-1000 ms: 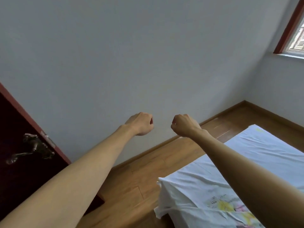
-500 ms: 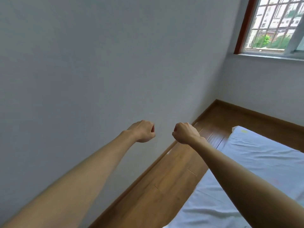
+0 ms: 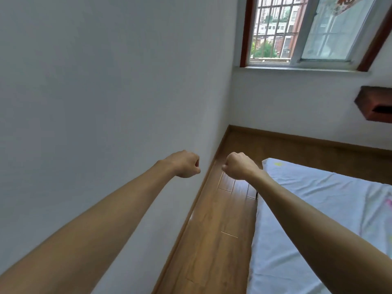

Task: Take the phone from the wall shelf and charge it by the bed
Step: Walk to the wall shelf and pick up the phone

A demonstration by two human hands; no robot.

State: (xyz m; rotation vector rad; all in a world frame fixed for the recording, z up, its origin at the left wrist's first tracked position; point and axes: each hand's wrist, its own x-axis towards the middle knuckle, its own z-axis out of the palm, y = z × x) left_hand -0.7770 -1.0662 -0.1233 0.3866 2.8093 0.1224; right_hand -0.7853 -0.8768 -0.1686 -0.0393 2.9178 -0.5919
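Both my arms are stretched out in front of me. My left hand (image 3: 184, 164) is a closed fist with nothing in it, in front of the white side wall. My right hand (image 3: 237, 164) is also a closed, empty fist, over the strip of wooden floor beside the bed (image 3: 318, 219). A dark red wooden wall shelf (image 3: 374, 106) is fixed to the far wall at the right edge, well beyond both hands; its top surface is not visible. No phone is in view.
A white side wall (image 3: 95, 102) runs along the left. A narrow strip of wooden floor (image 3: 214, 230) lies between it and the bed's white sheet. A barred window (image 3: 297, 32) with a red-brown frame is in the far wall.
The view has swung to the right: the dark door at the left is gone, the window has come fully into view and the wall shelf has appeared. Both fists stay closed and side by side.
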